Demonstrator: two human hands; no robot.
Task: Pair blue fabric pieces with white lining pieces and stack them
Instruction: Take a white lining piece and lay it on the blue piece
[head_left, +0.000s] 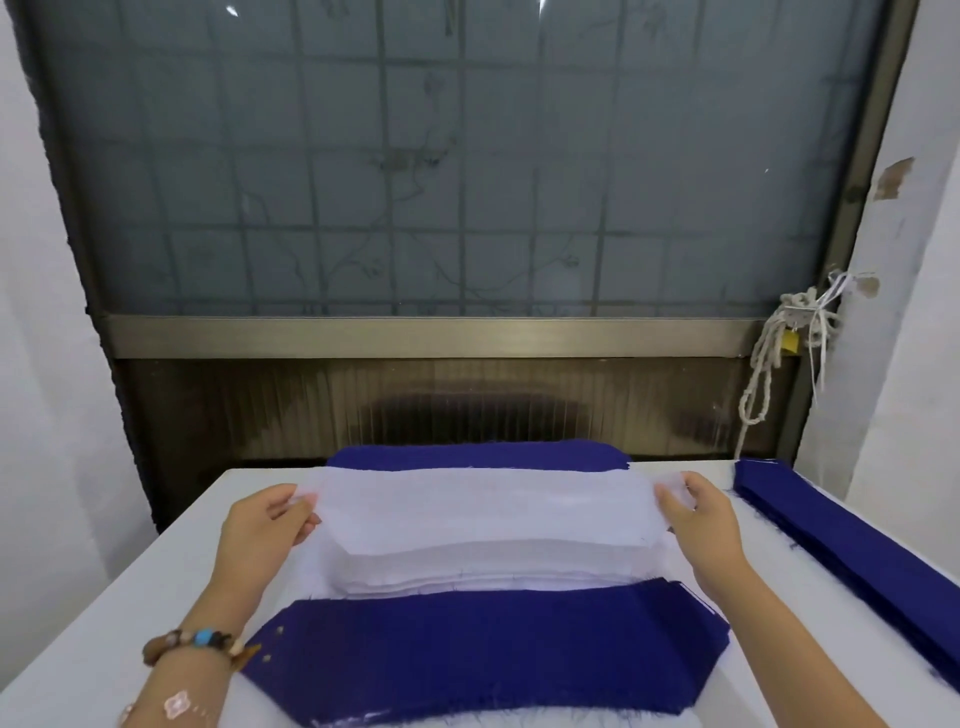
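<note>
A thin white lining piece (483, 504) is held up flat over a thick stack of white lining pieces (493, 569) in the middle of the table. My left hand (265, 525) pinches its left end and my right hand (696, 514) pinches its right end. A blue fabric piece (488, 654) lies flat nearest me, in front of the white stack. Another blue fabric piece (478, 454) lies behind the lifted lining at the table's far edge, mostly covered by it.
The white table (104, 613) carries a long stack of blue fabric strips (852, 551) along its right side. A window with a dark frame (467, 332) stands just behind the table. A knotted white rope (779, 353) hangs at the right of the frame.
</note>
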